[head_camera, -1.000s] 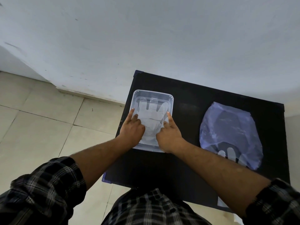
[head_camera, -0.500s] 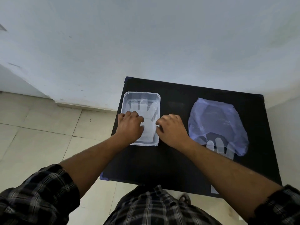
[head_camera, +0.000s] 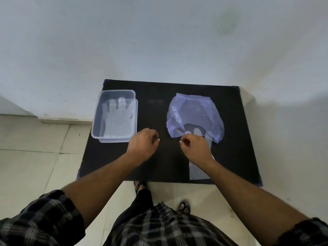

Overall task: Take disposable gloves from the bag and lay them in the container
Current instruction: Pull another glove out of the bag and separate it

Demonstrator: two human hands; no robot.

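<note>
Over the near half of the black table (head_camera: 159, 162), the left hand (head_camera: 142, 146) hangs loosely curled and empty, while the right hand (head_camera: 194, 148) curls at the mouth of the bag (head_camera: 193, 110); whether it pinches the glove (head_camera: 197, 172) beneath it I cannot tell. Farther back on the left, a flat glove (head_camera: 117, 119) lies in the clear container (head_camera: 95, 128).

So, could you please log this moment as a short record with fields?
surface: black table
container: clear plastic container, far left of table, a clear glove lying flat inside
bag: purple plastic bag, right side, glove fingers showing at its mouth
left hand: loosely curled, empty, between container and bag
right hand: curled at the bag's mouth, grasp unclear
</note>
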